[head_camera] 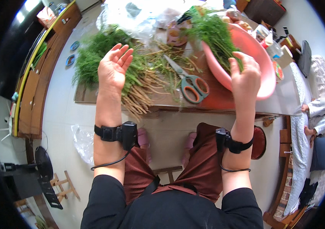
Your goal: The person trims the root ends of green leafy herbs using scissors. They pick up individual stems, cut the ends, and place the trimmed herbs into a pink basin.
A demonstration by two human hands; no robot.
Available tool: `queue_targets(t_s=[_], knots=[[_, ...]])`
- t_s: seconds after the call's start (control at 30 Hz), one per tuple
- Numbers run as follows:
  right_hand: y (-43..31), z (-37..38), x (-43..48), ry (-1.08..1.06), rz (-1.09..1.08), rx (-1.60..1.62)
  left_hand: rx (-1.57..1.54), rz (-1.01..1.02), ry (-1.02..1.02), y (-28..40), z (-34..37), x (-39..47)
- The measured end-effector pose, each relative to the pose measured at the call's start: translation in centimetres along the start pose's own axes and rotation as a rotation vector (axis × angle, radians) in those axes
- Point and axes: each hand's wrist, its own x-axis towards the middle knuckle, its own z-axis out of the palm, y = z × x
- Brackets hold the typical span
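Observation:
My right hand (245,73) grips the stem ends of a bunch of feathery green herb (212,33), which looks like dill or fennel. The bunch lies over the left side of a pink plastic basin (262,61). My left hand (113,68) is raised, palm up and fingers apart, with nothing in it. Behind and beside it a heap of the same herb (88,60) lies on the table, its pale roots (139,97) pointing towards me. Scissors (194,87) with green and orange handles lie between my hands, and cut stems (158,61) are scattered near their blades.
Clear plastic bags (128,17) cover the table's far side. Jars and packages (274,48) stand right of the basin. A plastic bag (82,143) lies on the floor at left. Another person (320,114) sits at far right. A black fan (44,163) stands at left.

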Motion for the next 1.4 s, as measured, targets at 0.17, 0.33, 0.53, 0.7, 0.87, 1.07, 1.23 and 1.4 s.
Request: queue_targets(t_s=[0.17, 0.33, 0.53, 0.7, 0.87, 1.07, 1.23, 1.4], knots=[[-9.2, 4.8, -3.4, -0.219, -0.340, 0.273, 0.025, 0.081, 0.062, 1.2, -0.7, -0.6], [-13.9, 8.0, -6.0, -0.448, -0.311, 0.458, -0.021, 0.127, 0.146, 2.5, -1.9, -0.3], [-15.9, 11.4, -7.3, -0.511, -0.240, 0.287, -0.034, 0.120, 0.178, 3.6, -3.2, -0.2], [-15.7, 11.0, -6.2, -0.523, -0.118, 0.377, -0.006, 0.082, 0.129, 3.7, -3.1, -0.7], [-14.0, 9.7, -3.3, -0.375, 0.120, 0.647, 0.084, 0.008, -0.024, 3.2, -2.6, -1.4], [-10.6, 9.6, -2.3, -0.422, 0.458, 1.165, 0.363, -0.211, -0.333, 1.0, -0.4, -2.5], [-10.2, 7.6, -1.7, -0.377, 0.366, 1.131, 0.352, -0.215, -0.295, -1.3, 0.8, -2.6], [-9.1, 8.7, -3.3, -0.575, 0.410, 1.142, 0.169, -0.230, -0.381, -2.9, 1.6, -2.1]])
